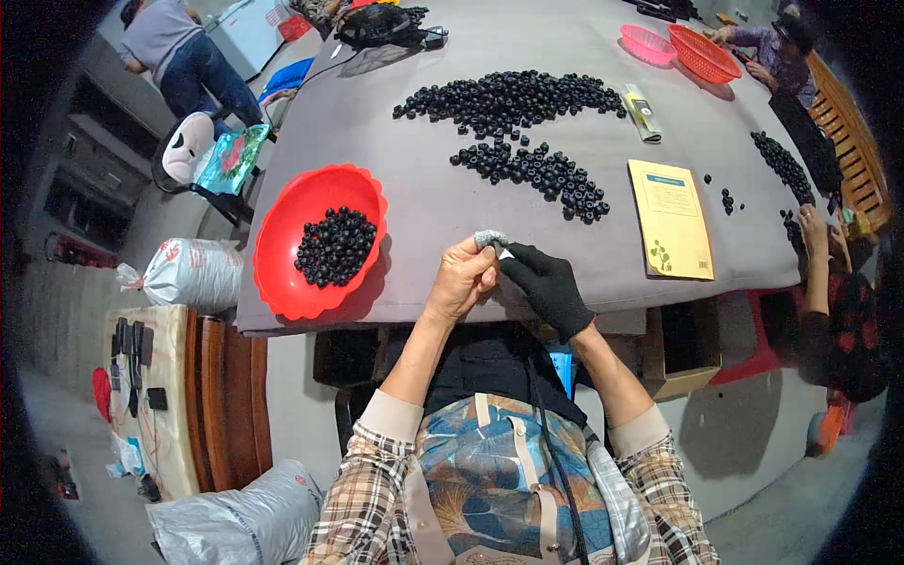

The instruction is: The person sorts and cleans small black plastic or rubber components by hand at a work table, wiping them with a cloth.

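My bare left hand [460,280] is closed, its fingertips pinched against my gloved right hand over the table's near edge. A grey-white wrapping [489,239] covers a fingertip of the left hand. My right hand [550,290], in a black glove, is also closed; a small white tip [504,252] shows between the two hands. What the fingers hold is mostly hidden. To the left stands a red scalloped bowl [273,235] with small round black pieces [336,247] in it. Beyond my hands lie a smaller spread [541,174] and a larger pile [513,101] of black ring-like pieces.
Right of the piles lie a yellow booklet [672,221] and a rolled packet [642,115] on the grey tablecloth [414,198]. Pink [648,43] and red [704,55] baskets stand far right. Other people's hands [815,235] work at the right edge, near more black pieces.
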A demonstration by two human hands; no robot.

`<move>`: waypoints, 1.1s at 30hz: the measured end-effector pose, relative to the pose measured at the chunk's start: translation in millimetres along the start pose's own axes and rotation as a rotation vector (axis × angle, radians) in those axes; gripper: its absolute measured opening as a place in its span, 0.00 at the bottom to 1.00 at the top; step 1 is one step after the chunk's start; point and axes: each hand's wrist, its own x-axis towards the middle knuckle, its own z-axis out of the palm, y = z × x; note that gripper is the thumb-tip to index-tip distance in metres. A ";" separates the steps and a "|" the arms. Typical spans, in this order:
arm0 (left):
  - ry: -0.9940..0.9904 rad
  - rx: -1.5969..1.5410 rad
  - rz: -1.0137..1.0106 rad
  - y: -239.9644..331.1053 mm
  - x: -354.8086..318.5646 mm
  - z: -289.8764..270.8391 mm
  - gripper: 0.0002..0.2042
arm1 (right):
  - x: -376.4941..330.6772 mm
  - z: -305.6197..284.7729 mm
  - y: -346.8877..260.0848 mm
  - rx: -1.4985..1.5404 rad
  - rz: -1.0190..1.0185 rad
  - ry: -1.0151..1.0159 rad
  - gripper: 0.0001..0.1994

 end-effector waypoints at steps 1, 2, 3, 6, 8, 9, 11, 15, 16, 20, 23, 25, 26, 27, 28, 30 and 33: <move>0.005 -0.003 0.001 0.1 -0.1 -0.1 0.04 | 0.2 0.0 0.0 0.024 0.004 -0.003 0.14; 0.017 0.011 0.000 0.1 0.0 0.2 0.04 | 0.3 0.3 -0.4 0.048 0.007 -0.005 0.14; 0.029 0.025 -0.001 0.3 0.0 -0.1 0.04 | 0.4 1.4 -1.8 0.047 0.008 -0.010 0.14; -0.061 -0.001 0.000 -1.0 1.0 -6.5 0.06 | -0.3 1.9 -4.2 0.029 -0.006 0.009 0.14; -0.043 0.003 -0.011 -2.7 0.8 -7.5 0.06 | 0.3 3.2 1.3 -0.049 -0.065 0.015 0.13; -0.028 0.006 -0.025 -3.2 0.6 -8.1 0.07 | 0.9 3.3 5.6 -0.047 -0.068 0.014 0.13; -0.035 0.023 -0.028 -3.1 -0.4 -7.0 0.06 | 1.6 1.6 9.7 -0.275 -0.321 0.038 0.12; -0.051 -0.012 -0.028 -1.2 -2.1 -7.3 0.06 | 1.8 3.0 2.1 0.044 0.008 0.022 0.12; -0.052 -0.009 -0.028 -1.1 -1.1 -6.9 0.06 | 2.1 1.9 7.8 -0.076 -0.159 0.031 0.12; -0.051 -0.077 -0.017 -1.0 1.6 -5.1 0.06 | -0.7 -3.7 10.0 -0.057 -0.205 -0.026 0.13; -0.034 -0.117 -0.017 0.5 0.1 -3.8 0.06 | -2.0 -3.5 -2.9 0.031 -0.062 -0.039 0.13; -0.023 -0.141 -0.025 0.3 -0.2 -5.1 0.06 | -0.4 -2.5 3.0 0.025 -0.090 -0.037 0.13; -0.062 -0.147 -0.019 0.1 0.5 -6.8 0.06 | 0.2 -2.1 5.7 0.018 -0.121 -0.035 0.13; -0.101 -0.153 -0.012 -0.5 0.7 -8.0 0.06 | 0.2 -2.0 6.8 0.018 -0.119 -0.035 0.13; -0.101 -0.154 -0.013 -0.7 0.9 -7.5 0.06 | 0.5 -2.3 7.6 -0.031 -0.127 -0.036 0.12; -0.052 -0.147 -0.032 -1.1 1.2 -6.0 0.06 | 0.6 -2.1 12.2 -0.081 -0.133 -0.036 0.12; -0.041 -0.174 -0.043 -1.0 0.9 -5.7 0.05 | 1.4 -1.0 19.5 -0.162 -0.280 -0.023 0.11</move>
